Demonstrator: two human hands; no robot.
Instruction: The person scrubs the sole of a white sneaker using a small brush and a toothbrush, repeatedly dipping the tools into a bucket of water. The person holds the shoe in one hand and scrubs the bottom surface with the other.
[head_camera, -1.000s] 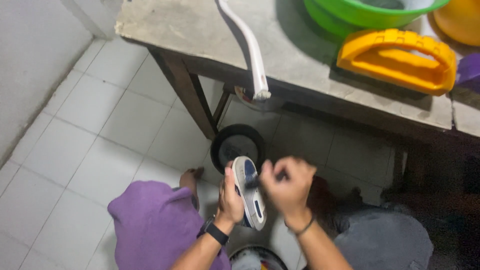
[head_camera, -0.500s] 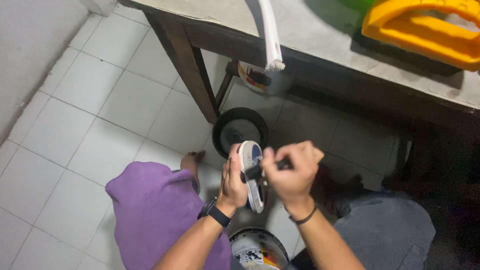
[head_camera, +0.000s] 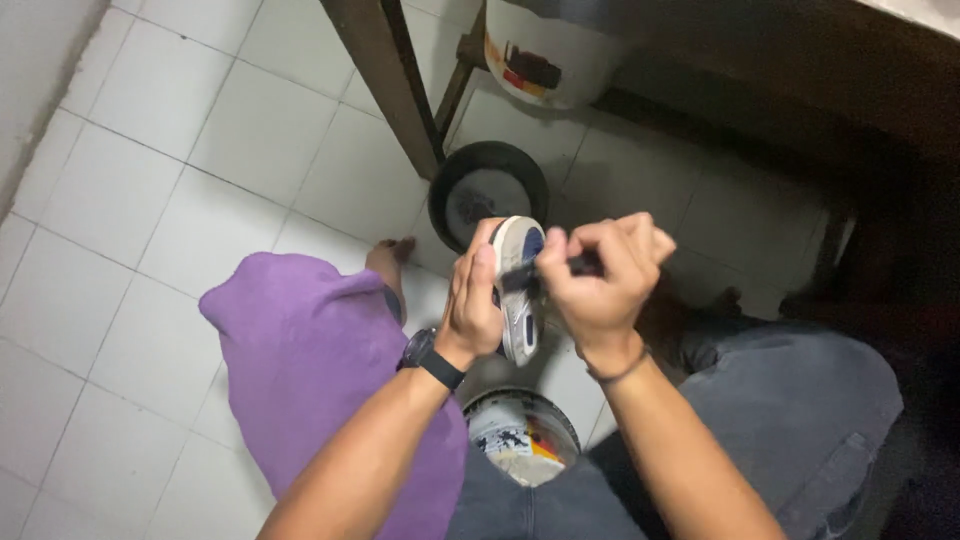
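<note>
My left hand (head_camera: 472, 300) grips a white and blue shoe (head_camera: 519, 290) by its side, sole edge turned up, held above my lap. My right hand (head_camera: 605, 275) is closed on a small dark-handled brush (head_camera: 565, 266) whose head presses against the shoe's upper part. A black watch sits on my left wrist and a thin band on my right. Both hands hover over a small paint-stained bucket (head_camera: 520, 438) standing on the floor between my knees.
A round black pan (head_camera: 487, 190) lies on the white tiled floor (head_camera: 180, 160) by a dark table leg (head_camera: 385, 80). A white bucket (head_camera: 550, 50) stands under the table. A purple cloth (head_camera: 310, 370) covers my left knee; grey trousers cover my right leg (head_camera: 790, 400).
The view has tilted down and closer: the tabletop with its yellow and green items has left the frame. My hands still hold the shoe and brush, and the brush hand has shifted slightly.
</note>
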